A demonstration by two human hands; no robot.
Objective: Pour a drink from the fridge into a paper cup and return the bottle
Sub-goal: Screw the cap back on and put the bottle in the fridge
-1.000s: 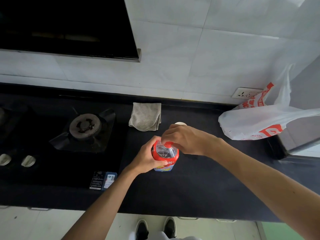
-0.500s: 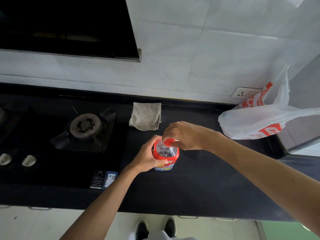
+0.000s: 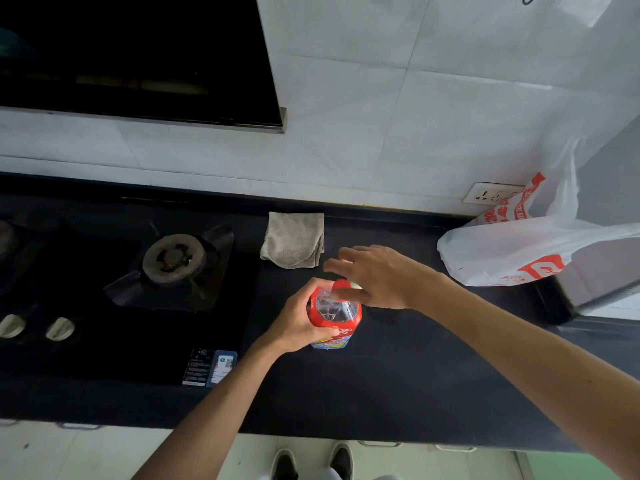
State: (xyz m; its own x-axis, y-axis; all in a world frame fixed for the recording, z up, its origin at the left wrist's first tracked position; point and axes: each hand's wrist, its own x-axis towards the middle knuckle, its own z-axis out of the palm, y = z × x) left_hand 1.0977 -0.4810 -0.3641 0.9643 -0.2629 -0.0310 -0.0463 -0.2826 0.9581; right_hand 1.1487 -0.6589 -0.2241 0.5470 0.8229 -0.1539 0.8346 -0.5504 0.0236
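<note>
Black countertop (image 3: 398, 375) runs below a white tiled wall (image 3: 381, 133), with a gas hob (image 3: 172, 258) in its left half. A white plastic bag (image 3: 512, 251) lies at the far right corner and a grey cloth (image 3: 292, 239) by the back edge. Mid-counter the bottle (image 3: 334, 311) stands upright, the left hand (image 3: 298, 317) wrapped round its shoulder. The right hand (image 3: 377, 277) hovers released, fingers spread, over the red cap (image 3: 341, 289).

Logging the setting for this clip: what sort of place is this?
Most likely a home kitchen: a gas burner set in a black counter, a range hood above it, and a white tiled wall with a socket.
</note>
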